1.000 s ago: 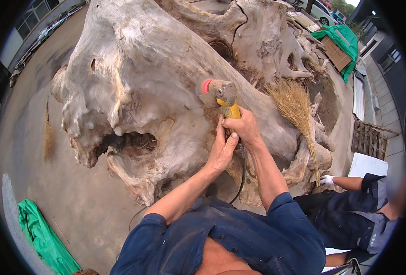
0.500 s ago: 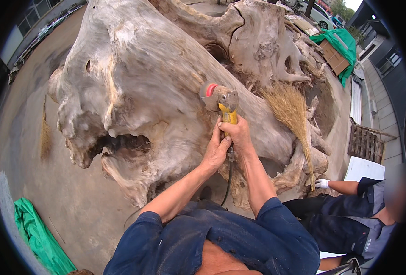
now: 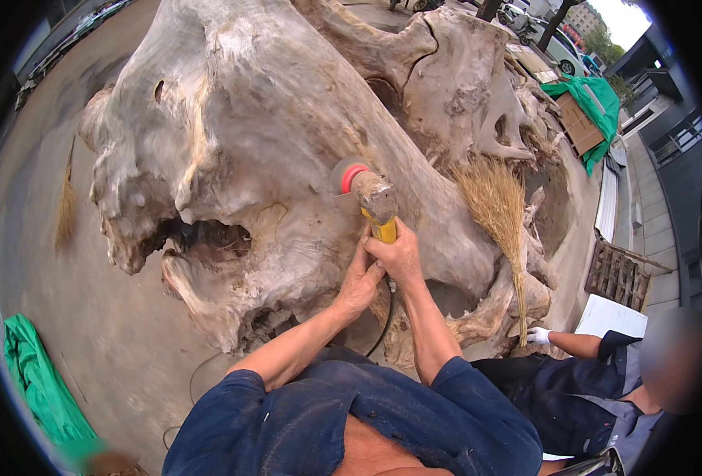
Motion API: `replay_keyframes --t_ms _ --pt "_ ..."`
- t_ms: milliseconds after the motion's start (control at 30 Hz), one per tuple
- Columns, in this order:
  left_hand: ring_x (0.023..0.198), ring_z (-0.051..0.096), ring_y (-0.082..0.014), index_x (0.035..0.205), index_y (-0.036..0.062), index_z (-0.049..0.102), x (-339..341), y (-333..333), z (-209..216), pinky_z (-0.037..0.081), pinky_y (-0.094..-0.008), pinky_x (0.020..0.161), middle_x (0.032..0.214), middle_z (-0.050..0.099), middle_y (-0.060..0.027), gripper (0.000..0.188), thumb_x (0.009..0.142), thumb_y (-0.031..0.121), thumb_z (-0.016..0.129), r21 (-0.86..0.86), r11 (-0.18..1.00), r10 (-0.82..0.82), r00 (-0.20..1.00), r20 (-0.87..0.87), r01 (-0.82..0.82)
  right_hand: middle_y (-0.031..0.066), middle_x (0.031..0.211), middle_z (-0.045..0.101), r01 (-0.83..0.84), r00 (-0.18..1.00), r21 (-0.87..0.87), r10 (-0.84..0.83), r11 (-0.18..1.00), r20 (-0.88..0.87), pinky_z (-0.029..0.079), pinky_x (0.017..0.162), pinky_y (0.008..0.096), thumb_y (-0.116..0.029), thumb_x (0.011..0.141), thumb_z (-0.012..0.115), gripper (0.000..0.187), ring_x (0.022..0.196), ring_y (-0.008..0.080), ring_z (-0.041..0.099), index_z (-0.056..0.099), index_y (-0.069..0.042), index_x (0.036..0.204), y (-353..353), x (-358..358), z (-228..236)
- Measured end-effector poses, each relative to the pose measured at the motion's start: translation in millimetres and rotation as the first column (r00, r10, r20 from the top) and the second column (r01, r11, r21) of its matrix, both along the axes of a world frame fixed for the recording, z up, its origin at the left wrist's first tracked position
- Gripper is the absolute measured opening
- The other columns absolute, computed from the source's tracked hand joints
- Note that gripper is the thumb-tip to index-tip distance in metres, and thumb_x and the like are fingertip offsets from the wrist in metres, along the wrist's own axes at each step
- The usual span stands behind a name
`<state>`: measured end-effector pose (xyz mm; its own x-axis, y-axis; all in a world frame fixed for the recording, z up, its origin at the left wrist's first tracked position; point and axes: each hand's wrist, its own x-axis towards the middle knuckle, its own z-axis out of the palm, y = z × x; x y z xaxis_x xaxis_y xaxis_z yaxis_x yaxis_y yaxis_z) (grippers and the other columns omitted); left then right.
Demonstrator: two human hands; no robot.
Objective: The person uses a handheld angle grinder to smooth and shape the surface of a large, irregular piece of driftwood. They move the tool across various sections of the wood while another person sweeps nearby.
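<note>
A yellow-bodied angle grinder with a dusty gear head and a red-centred disc is in both my hands, over a huge pale tree root. The disc lies at the wood's surface, its rim blurred; I cannot tell how firmly it touches. My right hand wraps the grinder's body from the right. Below and to its left, my left hand is closed about the rear end, much of which the fingers hide. A dark cord hangs from the tool behind my hands.
On the right, a person's white-gloved hand is by the handle of a straw broom leaning on the root. Another broom is at left. Green tarps lie lower left and cover boxes far right, beyond a wooden pallet.
The grinder and both my hands have shifted toward me and slightly left over the wood, and the tool has tilted. The whole view has turned a little. My grip stays the same.
</note>
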<state>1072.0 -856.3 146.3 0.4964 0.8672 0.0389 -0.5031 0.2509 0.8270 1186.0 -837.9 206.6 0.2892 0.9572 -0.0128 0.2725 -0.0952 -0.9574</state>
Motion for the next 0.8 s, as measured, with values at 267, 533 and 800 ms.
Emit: replay_keyframes --t_ms 267,533,800 --pt "0.15 0.035 -0.0208 0.17 0.0103 0.015 -12 -20 -22 0.033 -0.0351 0.122 0.167 0.032 -0.0077 0.075 0.11 0.028 0.058 -0.062 0.997 -0.053 0.999 -0.005 0.053 0.0192 0.086 0.075 0.013 0.97 0.031 -0.02 0.999 0.244 0.057 0.072 0.0407 -0.017 0.077 0.077 0.027 0.078 0.0301 0.076 0.068 0.0 0.096 -21 -13 -9" --pt "0.127 0.051 -0.0153 0.154 0.0088 0.04 -28 6 5 0.044 -0.0321 0.105 0.141 0.053 -0.0042 0.055 0.108 0.028 0.063 -0.208 0.978 0.036 0.996 0.081 -0.019 0.0194 0.084 0.072 -0.092 0.853 0.263 -0.06 0.961 0.519 0.057 0.069 0.0433 -0.015 0.078 0.08 0.031 0.078 0.0374 0.074 0.065 -0.001 0.101 17 -41 19" --pt "0.121 0.056 -0.0123 0.152 0.0139 0.045 -30 -9 -12 0.048 -0.0322 0.1 0.138 0.056 0.0012 0.055 0.105 0.029 0.069 -0.361 0.929 -0.008 0.979 0.203 0.082 0.0183 0.082 0.071 -0.056 0.789 0.224 -0.095 0.973 0.607 0.058 0.067 0.0474 -0.017 0.076 0.079 0.029 0.076 0.0414 0.072 0.065 -0.005 0.098 1 -39 -5"
